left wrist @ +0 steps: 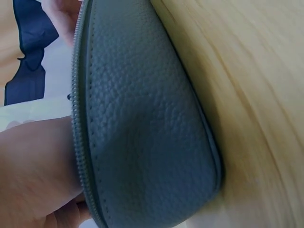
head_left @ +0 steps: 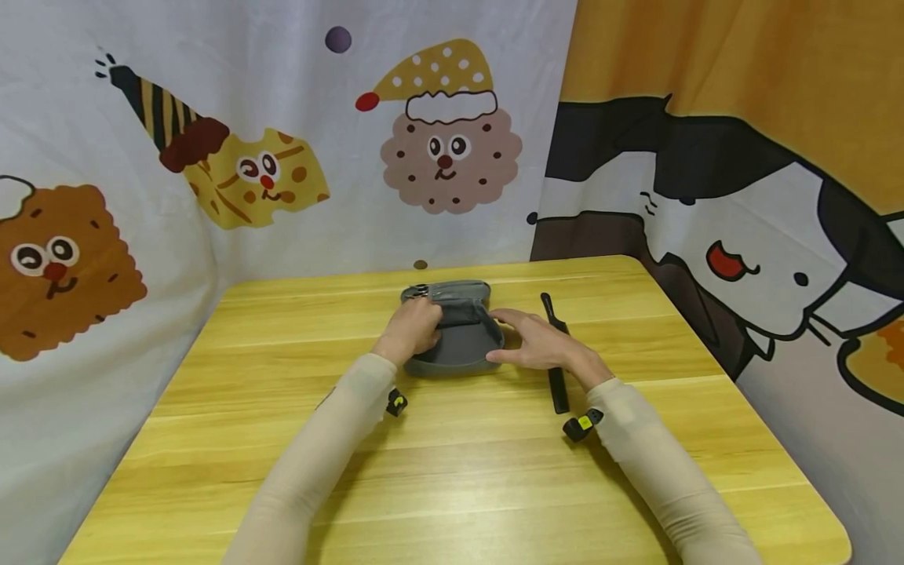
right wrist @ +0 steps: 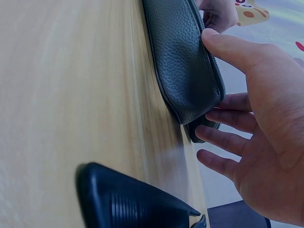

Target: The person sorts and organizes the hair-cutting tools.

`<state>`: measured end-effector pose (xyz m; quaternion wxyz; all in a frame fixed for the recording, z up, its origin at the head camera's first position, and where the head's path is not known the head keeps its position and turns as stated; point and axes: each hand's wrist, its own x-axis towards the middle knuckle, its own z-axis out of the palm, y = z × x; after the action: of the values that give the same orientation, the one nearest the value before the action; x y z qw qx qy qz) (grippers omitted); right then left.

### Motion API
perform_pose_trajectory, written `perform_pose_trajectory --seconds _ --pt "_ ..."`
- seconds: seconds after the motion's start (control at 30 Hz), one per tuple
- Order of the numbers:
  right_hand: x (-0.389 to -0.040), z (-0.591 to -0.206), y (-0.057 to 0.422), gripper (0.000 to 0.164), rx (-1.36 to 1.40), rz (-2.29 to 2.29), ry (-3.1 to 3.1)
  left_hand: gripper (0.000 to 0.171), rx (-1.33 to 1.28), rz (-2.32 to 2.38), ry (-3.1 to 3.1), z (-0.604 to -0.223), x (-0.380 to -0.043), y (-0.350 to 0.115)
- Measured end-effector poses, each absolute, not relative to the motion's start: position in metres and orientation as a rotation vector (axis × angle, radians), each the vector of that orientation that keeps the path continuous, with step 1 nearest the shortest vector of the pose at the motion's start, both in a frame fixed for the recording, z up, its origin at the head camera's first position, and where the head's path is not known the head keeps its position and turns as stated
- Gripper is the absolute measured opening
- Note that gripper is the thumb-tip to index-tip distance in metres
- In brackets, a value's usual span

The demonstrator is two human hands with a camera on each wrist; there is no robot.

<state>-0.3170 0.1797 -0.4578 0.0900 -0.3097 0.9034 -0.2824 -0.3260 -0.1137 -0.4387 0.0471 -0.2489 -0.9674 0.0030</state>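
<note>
A grey pebbled-leather zip pouch (head_left: 455, 351) lies unzipped on the table, its top folded back and its mouth gaping. My left hand (head_left: 414, 326) reaches into the mouth from the left side; the pouch wall hides its fingertips, and whatever they touch inside cannot be seen. At the right end, my right hand (head_left: 530, 341) holds the pouch by its rim. In the right wrist view its thumb (right wrist: 232, 47) presses the zip edge, with the other fingers spread around the end. A black comb (head_left: 558, 388) lies under the right wrist.
The yellow wood-grain table (head_left: 438, 486) extends on all sides of the pouch. Behind it hangs a white curtain (head_left: 282, 78) with cartoon figures, and an orange patterned curtain (head_left: 706, 55) hangs at the right.
</note>
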Motion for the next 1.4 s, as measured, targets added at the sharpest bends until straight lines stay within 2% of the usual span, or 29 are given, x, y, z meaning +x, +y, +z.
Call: perform_pose_trajectory --seconds 0.17,0.37,0.67,1.1,1.4 --pt "-0.317 -0.458 0.179 0.097 -0.933 -0.828 2.689 0.022 -0.788 -0.160 -2.949 -0.436 -0.322 -0.121" --pt "-0.317 -0.457 0.179 0.098 -0.928 -0.836 2.681 0.043 -0.811 -0.325 -2.867 -0.434 -0.315 -0.131" --pt "-0.317 -0.459 0.178 0.098 -0.928 -0.844 2.675 0.059 -0.763 -0.378 -2.805 -0.437 -0.300 -0.147" --pt "-0.318 -0.461 0.180 0.097 -0.928 -0.815 2.695 0.106 -0.665 -0.643 -2.896 -0.445 -0.275 -0.178" --pt "-0.318 -0.460 0.180 0.097 -0.935 -0.826 2.689 0.122 -0.628 -0.809 -2.966 -0.457 -0.265 -0.189"
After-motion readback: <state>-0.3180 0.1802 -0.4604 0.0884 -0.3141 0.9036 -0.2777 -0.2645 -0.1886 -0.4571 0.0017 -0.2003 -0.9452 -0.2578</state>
